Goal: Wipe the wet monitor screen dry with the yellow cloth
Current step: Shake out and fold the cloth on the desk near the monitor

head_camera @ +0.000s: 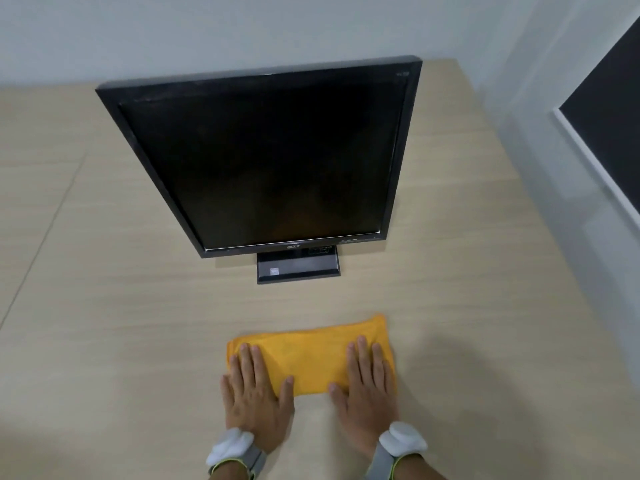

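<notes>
yellow cloth (311, 358) folded flat on table (121, 306), at six o'clock from monitor (263, 161). left hand (254, 389), right hand (365, 389) pressing flat, fingers straight (gripping nothing). wiping unstarted; next, pick up.

The table (104, 271) lay bare on the left and right of the monitor (263, 161) — lots of room there. A bare strip ran between its stand (298, 268) and the near yellow cloth (311, 358).
</notes>
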Tool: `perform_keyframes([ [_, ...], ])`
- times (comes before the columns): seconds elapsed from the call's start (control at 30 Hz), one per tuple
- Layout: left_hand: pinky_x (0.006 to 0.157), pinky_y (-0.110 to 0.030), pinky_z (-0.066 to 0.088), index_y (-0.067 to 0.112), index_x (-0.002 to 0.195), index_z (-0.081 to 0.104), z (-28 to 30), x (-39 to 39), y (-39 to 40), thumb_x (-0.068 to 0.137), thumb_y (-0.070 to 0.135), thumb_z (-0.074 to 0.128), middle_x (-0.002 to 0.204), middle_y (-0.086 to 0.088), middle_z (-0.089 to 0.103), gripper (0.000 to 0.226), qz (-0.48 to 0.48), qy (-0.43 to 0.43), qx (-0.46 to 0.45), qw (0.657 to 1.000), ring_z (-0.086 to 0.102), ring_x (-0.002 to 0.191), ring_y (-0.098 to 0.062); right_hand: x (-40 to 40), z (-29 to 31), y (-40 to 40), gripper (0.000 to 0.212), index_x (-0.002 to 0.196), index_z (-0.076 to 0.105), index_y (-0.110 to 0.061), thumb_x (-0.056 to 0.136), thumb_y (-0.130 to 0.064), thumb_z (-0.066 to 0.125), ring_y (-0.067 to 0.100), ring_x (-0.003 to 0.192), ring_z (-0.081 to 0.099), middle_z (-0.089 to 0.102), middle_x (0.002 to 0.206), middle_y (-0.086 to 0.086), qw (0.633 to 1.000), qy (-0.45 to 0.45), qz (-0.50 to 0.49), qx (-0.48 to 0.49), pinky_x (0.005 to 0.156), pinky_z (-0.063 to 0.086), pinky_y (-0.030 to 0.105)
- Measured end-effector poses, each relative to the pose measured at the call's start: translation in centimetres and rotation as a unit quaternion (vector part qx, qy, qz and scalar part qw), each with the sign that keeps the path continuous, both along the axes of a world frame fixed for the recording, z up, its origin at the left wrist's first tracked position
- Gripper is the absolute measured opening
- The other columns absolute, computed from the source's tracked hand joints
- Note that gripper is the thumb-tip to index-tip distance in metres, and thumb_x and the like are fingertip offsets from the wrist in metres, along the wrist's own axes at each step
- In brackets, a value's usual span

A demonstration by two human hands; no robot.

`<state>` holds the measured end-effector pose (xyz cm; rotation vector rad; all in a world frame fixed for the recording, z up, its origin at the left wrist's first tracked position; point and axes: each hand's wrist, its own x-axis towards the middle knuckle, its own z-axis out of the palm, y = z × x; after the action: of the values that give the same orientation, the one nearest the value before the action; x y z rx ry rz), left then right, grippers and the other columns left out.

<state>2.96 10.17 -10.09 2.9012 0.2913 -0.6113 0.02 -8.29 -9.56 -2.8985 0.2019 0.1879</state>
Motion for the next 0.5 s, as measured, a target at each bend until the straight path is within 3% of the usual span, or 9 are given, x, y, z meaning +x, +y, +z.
perform_keyframes([
  [0.1, 0.120, -0.048, -0.001, 0.013, 0.155, -0.005, 0.5, 0.3, 0.2, 0.078, 0.073, 0.003, 0.164, -0.006, -0.008, 0.098, -0.009, 0.015, 0.008, 1.000, -0.007, 0.151, -0.027, -0.3, 0.4, -0.8, 0.063, 0.126, 0.069, -0.011, 0.079, -0.052, 0.057, 0.037, 0.118, 0.064, 0.063, 0.135, 0.011, 0.999, -0.009, 0.035, -0.011, 0.098, 0.043, 0.045],
  [0.13, 0.120, -0.049, 0.000, 0.012, 0.156, -0.002, 0.7, 0.8, 0.2, 0.082, 0.071, 0.009, 0.165, -0.007, -0.006, 0.095, -0.010, 0.018, 0.005, 1.000, -0.005, 0.151, -0.028, 0.4, 0.6, -1.5, 0.058, 0.121, 0.072, -0.013, 0.075, -0.048, 0.069, 0.036, 0.110, 0.068, 0.067, 0.129, 0.011, 0.999, -0.014, 0.043, -0.012, 0.089, 0.052, 0.044],
  [0.2, 0.121, -0.046, 0.002, 0.010, 0.156, 0.003, 1.0, 2.1, 0.1, 0.088, 0.065, 0.018, 0.164, -0.010, -0.002, 0.089, -0.013, 0.008, -0.003, 1.000, -0.002, 0.151, -0.029, 2.7, 0.9, -3.1, 0.050, 0.113, 0.072, -0.014, 0.070, -0.037, 0.079, 0.035, 0.097, 0.068, 0.068, 0.116, 0.011, 0.999, -0.021, 0.030, 0.004, 0.072, 0.056, 0.041],
  [0.3, 0.122, -0.042, 0.004, 0.004, 0.155, 0.004, 1.2, 4.4, -0.4, 0.097, 0.052, 0.031, 0.164, -0.016, -0.003, 0.080, -0.027, 0.000, -0.026, 0.999, -0.002, 0.150, -0.032, 6.7, 1.1, -6.1, 0.050, 0.123, 0.063, -0.016, 0.077, -0.034, 0.072, 0.032, 0.102, 0.057, 0.059, 0.117, 0.008, 1.000, 0.005, 0.001, 0.010, 0.073, 0.049, 0.040],
  [0.37, 0.122, -0.040, 0.003, 0.001, 0.154, 0.002, 1.3, 5.9, -0.5, 0.099, 0.046, 0.034, 0.163, -0.017, -0.005, 0.078, -0.047, -0.008, -0.024, 0.999, -0.004, 0.150, -0.033, 8.5, 0.7, -7.5, 0.046, 0.125, 0.057, -0.019, 0.083, -0.037, 0.064, 0.029, 0.105, 0.050, 0.052, 0.119, 0.006, 0.999, 0.036, 0.038, 0.011, 0.076, 0.046, 0.038],
  [0.5, 0.121, -0.043, 0.007, 0.005, 0.155, 0.002, 1.6, 8.7, -1.3, 0.099, 0.042, 0.036, 0.164, -0.013, -0.005, 0.075, -0.060, -0.007, -0.014, 0.998, -0.003, 0.150, -0.031, 10.0, -0.2, -8.4, 0.037, 0.121, 0.050, -0.021, 0.089, -0.038, 0.056, 0.028, 0.102, 0.051, 0.054, 0.111, 0.003, 0.990, 0.102, 0.078, 0.052, 0.074, 0.040, 0.035],
])
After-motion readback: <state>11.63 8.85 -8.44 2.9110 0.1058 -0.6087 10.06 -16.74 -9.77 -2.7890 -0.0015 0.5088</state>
